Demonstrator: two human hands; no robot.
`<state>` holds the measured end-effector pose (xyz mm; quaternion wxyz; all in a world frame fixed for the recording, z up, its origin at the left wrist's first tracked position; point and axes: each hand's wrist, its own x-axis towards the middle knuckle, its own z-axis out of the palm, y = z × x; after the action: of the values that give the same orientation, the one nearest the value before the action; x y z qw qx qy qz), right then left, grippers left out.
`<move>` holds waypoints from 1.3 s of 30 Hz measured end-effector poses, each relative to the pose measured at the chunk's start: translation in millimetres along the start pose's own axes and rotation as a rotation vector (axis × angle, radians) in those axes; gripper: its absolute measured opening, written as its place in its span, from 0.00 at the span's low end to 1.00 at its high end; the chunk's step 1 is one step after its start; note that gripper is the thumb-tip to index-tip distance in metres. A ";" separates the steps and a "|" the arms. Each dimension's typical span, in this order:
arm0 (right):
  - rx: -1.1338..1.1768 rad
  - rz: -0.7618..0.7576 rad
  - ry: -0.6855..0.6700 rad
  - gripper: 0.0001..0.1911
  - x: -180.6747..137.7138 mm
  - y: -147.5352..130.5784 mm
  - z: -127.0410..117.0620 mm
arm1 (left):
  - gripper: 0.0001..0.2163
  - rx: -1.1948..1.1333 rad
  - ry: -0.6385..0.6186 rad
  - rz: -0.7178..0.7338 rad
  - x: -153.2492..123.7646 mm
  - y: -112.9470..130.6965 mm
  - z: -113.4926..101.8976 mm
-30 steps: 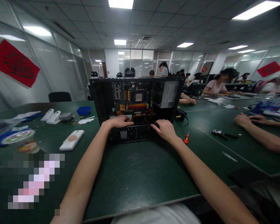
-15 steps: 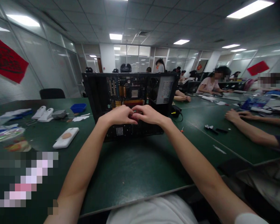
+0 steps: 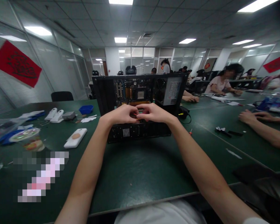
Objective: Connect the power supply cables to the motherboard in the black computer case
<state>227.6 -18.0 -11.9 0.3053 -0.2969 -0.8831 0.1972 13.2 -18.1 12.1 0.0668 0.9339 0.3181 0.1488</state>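
An open black computer case [image 3: 112,93] lies on the green table [image 3: 135,174] in front of me, with its motherboard [image 3: 133,90] and power supply [image 3: 172,91] showing. My left hand [image 3: 120,114] and my right hand [image 3: 152,112] meet in front of the case opening, fingertips pinched together. Between the fingers a small thin piece with a red tint shows; I cannot make out what it is. Both hands hover just above the lower edge of the case.
A white phone-like object [image 3: 76,137] lies left of the case, with white handsets [image 3: 53,114] and a blue tray [image 3: 86,109] farther back. A small red screwdriver [image 3: 190,132] lies to the right. Another person's arms [image 3: 263,130] rest on the table at right. Others sit behind.
A second ago my hands were spread apart inside the lower part of the case. They have come together and risen slightly, pinching something small between them.
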 end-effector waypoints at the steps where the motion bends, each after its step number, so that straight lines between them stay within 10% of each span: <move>1: 0.010 0.021 -0.011 0.27 -3.3 -2.4 -4.8 | 0.15 0.006 0.007 0.010 -0.4 -0.6 -0.8; 8: 0.053 0.102 0.065 0.21 -17.8 -13.4 -19.8 | 0.12 0.082 0.274 0.154 4.5 -2.5 1.7; 39: 0.454 0.243 0.210 0.17 4.3 -18.4 4.7 | 0.26 -0.324 0.383 0.005 -2.8 -9.9 -1.1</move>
<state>214.3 -29.7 -3.8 0.4281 -0.3436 -0.7376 0.3932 5.1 -12.0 10.3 0.1537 0.8666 0.2946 0.3722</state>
